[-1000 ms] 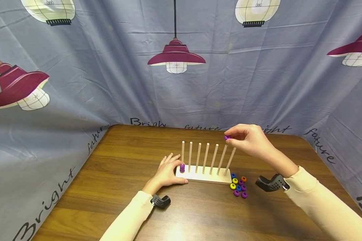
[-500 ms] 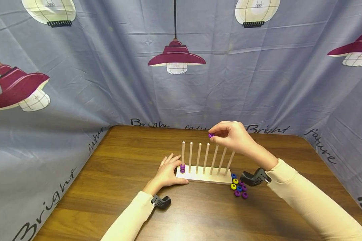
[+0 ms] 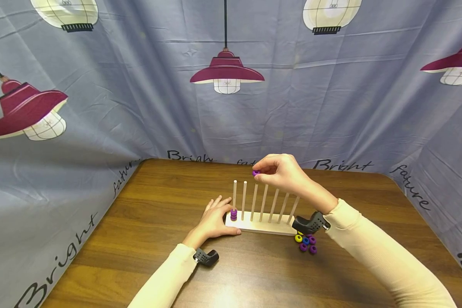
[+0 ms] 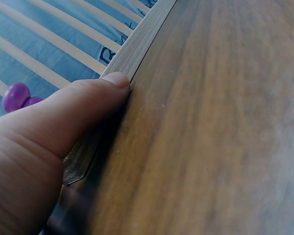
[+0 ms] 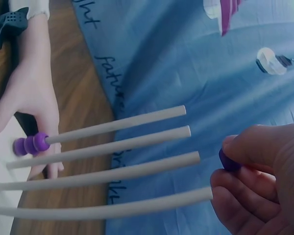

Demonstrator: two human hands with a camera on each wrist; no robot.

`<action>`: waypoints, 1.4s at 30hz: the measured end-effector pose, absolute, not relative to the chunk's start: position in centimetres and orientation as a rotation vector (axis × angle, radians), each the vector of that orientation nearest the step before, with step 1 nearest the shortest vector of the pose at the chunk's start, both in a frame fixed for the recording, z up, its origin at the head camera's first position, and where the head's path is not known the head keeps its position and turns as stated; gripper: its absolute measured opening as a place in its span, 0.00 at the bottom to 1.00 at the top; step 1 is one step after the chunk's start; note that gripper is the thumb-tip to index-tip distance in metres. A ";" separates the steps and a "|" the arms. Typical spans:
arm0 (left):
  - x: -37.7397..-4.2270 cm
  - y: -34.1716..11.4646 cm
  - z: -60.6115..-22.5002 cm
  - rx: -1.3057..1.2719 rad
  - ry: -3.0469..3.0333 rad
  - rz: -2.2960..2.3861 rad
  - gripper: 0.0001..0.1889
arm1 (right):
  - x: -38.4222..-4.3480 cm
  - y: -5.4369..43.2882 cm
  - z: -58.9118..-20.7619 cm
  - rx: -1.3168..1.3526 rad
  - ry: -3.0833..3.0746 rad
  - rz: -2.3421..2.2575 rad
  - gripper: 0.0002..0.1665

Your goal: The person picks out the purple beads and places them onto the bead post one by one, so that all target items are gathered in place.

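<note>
A pale wooden peg rack (image 3: 259,226) stands on the table, its several upright pegs in a row. Purple ring beads (image 3: 233,215) are stacked low on its leftmost peg. My left hand (image 3: 212,220) grips the rack's left end, thumb along the front edge (image 4: 118,81) and some fingers spread behind. Between right thumb and fingers I pinch another purple ring bead (image 5: 229,161). That right hand (image 3: 285,173) is raised over the rack, with the bead near the top of the third peg from the left. My fingers partly cover the bead.
Loose beads lie by the rack's right end: purple (image 3: 312,249), yellow (image 3: 298,238) and blue (image 3: 306,241). The right wrist camera (image 3: 309,223) blocks part of that pile. A printed curtain (image 3: 231,119) hangs behind the brown wooden table (image 3: 169,192).
My right hand has moved left above the pegs with the purple bead, from the right end to around the third peg. The left hand stays in place on the rack.
</note>
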State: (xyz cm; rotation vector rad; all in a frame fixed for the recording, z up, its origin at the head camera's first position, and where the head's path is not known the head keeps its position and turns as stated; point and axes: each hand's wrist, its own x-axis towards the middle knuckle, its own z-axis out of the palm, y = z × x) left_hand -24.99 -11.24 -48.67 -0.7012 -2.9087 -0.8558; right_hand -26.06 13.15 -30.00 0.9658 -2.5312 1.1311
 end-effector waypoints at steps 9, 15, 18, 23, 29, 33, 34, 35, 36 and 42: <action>-25.1 -11.3 -48.8 -0.707 -2.896 -0.851 0.37 | -26.5 11.6 -30.0 1.016 -2.500 1.131 0.08; -25.1 -11.4 -48.9 -0.696 -2.894 -0.870 0.36 | -26.6 10.5 -29.7 1.042 -2.496 1.132 0.08; -25.1 -11.4 -48.9 -0.697 -2.888 -0.886 0.36 | -26.6 9.9 -29.6 1.041 -2.502 1.152 0.09; -25.1 -11.4 -48.7 -0.697 -2.887 -0.902 0.34 | -26.6 9.1 -29.7 1.043 -2.522 1.200 0.08; -25.1 -11.3 -48.7 -0.702 -2.890 -0.917 0.34 | -26.6 8.5 -30.1 1.067 -2.547 1.198 0.08; -25.2 -11.2 -48.8 -0.701 -2.899 -0.909 0.35 | -26.5 8.4 -30.5 1.084 -2.546 1.211 0.08; -25.2 -11.2 -48.8 -0.700 -2.900 -0.907 0.35 | -26.6 8.4 -30.6 1.089 -2.544 1.213 0.08; -25.2 -11.2 -48.8 -0.700 -2.901 -0.905 0.35 | -26.6 8.5 -30.8 1.092 -2.542 1.216 0.08; -25.1 -11.3 -48.8 -0.699 -2.901 -0.902 0.35 | -26.6 8.5 -30.8 1.096 -2.540 1.220 0.08; -25.1 -11.3 -48.7 -0.701 -2.899 -0.908 0.35 | -26.7 8.5 -31.2 1.094 -2.536 1.242 0.08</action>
